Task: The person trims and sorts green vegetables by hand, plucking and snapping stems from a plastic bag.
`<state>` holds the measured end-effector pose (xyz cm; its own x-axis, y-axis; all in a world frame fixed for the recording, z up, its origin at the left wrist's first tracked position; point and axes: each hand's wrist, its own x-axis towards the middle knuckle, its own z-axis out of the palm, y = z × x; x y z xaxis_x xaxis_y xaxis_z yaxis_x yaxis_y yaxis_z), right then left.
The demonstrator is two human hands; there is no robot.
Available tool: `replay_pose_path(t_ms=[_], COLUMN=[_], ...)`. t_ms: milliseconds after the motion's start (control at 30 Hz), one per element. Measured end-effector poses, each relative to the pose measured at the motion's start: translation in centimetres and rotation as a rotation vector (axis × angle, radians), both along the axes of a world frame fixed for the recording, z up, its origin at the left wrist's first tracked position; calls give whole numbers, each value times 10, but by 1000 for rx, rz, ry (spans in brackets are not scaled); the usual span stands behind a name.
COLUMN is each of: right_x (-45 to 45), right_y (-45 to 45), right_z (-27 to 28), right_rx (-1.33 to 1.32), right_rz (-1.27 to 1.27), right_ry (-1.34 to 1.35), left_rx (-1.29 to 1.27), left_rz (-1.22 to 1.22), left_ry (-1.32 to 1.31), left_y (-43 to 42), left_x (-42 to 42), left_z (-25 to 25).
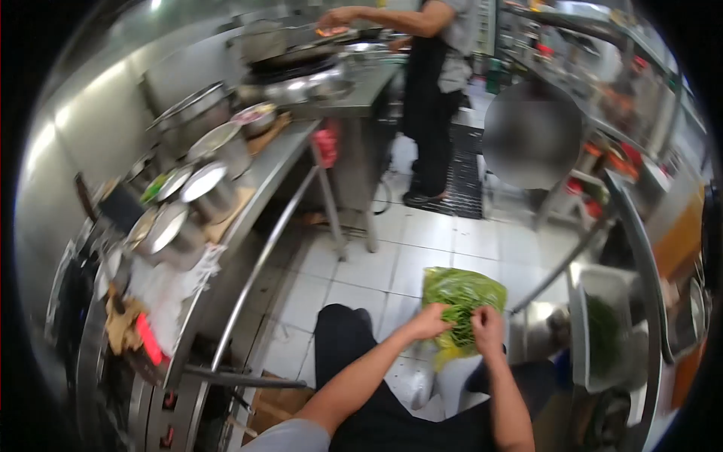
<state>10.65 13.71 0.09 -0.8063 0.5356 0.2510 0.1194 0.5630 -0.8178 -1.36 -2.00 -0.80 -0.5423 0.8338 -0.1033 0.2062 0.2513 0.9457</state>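
A yellow-green plastic bag (471, 284) rests low between the knees, above the tiled floor. Long thin green vegetables (459, 320) show at its opening. My left hand (431, 322) is at the left side of the greens, its fingers curled in against them. On the right side, my right hand (487, 330) is closed at the edge of the greens with fingertips pinched together; what lies between them is too small to name. Both hands are a short distance apart, with stems between them.
Metal pots (207, 188) stand on the steel counter (282, 154) at left. A co-worker (429, 98) stands by a wok (290, 60). At right, a plastic tub (584, 331) holds chopped greens (602, 331) beside a metal rack (633, 248). A steel bowl (538, 331) sits near my right knee.
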Motion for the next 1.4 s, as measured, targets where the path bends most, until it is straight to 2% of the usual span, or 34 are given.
replay_pose_path(t_ms=[33, 67, 100, 133, 167, 233, 400, 600, 733, 800, 867, 900, 933, 967, 1033, 1067, 1133, 1167, 1233, 1267, 1333, 1400], right_x=[1, 5, 5, 5, 3, 5, 2, 3, 4, 2, 0, -2, -3, -7, -12, -11, -7, -6, -9, -12, -21, -26], right_y=[4, 3, 7, 4, -1, -11, -10, -11, -8, -15, -21, -22, -24, -21, -9, -1, 5, 4, -1, -5, -17, -28], right_z=[-1, 16, 9, 6, 2, 8, -5, -12, -27, -24, -15, -23, -25, -35, -37, -33, -17, -18, -22, -25, -33, -46], right_rx=[-19, -11, -79, -146, -147, -626, -570, -688, -657, -494, -316, -260, -275, -335, -482, -473, -204, -199, 372, 374, 216, 181], right_rz=[8, 30, 81, 126, 147, 311, 346, 325, 346, 338, 308, 231, 183, 105, -40, -85, -70, -74, -91, -89, 111, 123], right_ry=[7, -150, -166, -181, -177, -221, -213, -94, -118, -118, -189, -158, -35, 5, 45, 49, 58, 49, 134, 129, -130, -194], left_rx=[-3, 49, 106, 111, 226, 400, 425, 436, 436, 403, 233, 345, 457, 389, 435, 445, 473, 474, 628, 629, 707, 672], left_rz=[49, 105, 154, 177, 214, 220, 291, 319, 259, 273, 230, 231, 239, 254, 353, 391, 555, 553, 646, 648, 663, 587], left_ry=[4, -107, -217, -208, -301, -434, -420, -447, -406, -297, -243, -295, -351, -244, -189, -173, -398, -409, -568, -574, -629, -656], left_y=[-1, -1, 0, 2, 3, 2, -4, -8, -5, -5, -9, -7, -5, -7, -8, -12, -17, -20, -24, -23, -21, -25], left_x=[1, 2, 1, -3, -4, -7, -10, -10, -8, -7, -12, -9, -9, -8, -10, -12, -22, -28, -37, -38, -39, -36], left_z=[5, 11, 15, 12, 8, 12, 20, 31, 24, 22, 16, 9, 4, 12, 20, 35, 45, 44, 43, 42, 43, 43])
